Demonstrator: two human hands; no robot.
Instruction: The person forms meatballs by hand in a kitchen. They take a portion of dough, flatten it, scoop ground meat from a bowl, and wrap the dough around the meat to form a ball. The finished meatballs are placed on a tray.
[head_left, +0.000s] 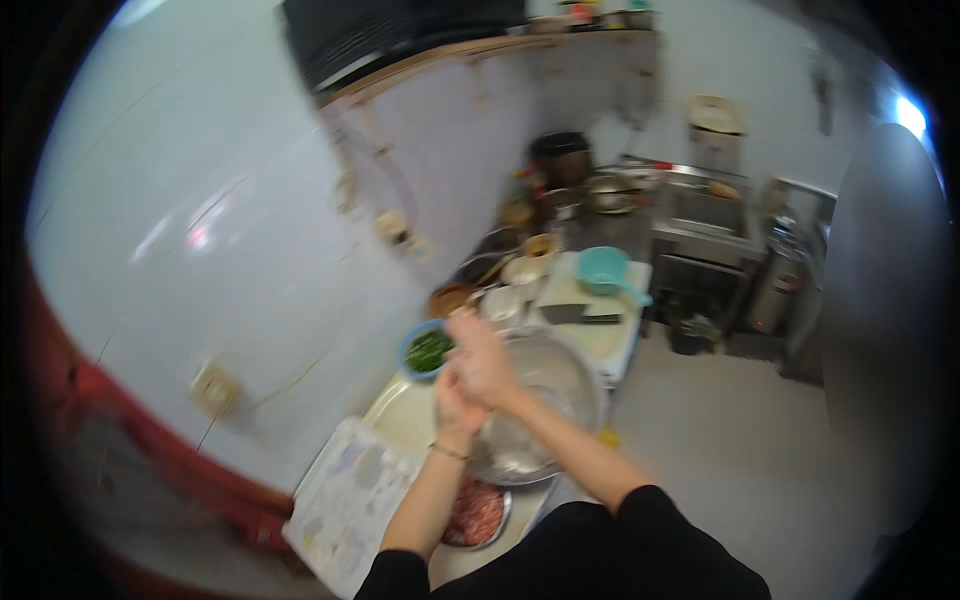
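My left hand (459, 405) and my right hand (480, 356) touch each other above the left part of a large metal bowl (551, 375). The right hand reaches farther forward, over the left; the image is blurred, and whether something small lies between the palms cannot be told. Beside the fingers, a blue-rimmed bowl (427, 351) holds chopped green herbs. Nearer my body, partly under the left forearm, sits a round metal dish of raw minced meat (477, 514).
A white cutting board (622, 349) carries a cleaver (577, 314) and a turquoise ladle-like scoop (604, 270). Several seasoning containers (502, 304) line the wall. A metal sink (705, 210) stands farther back; a stained white board (352, 495) lies at the left.
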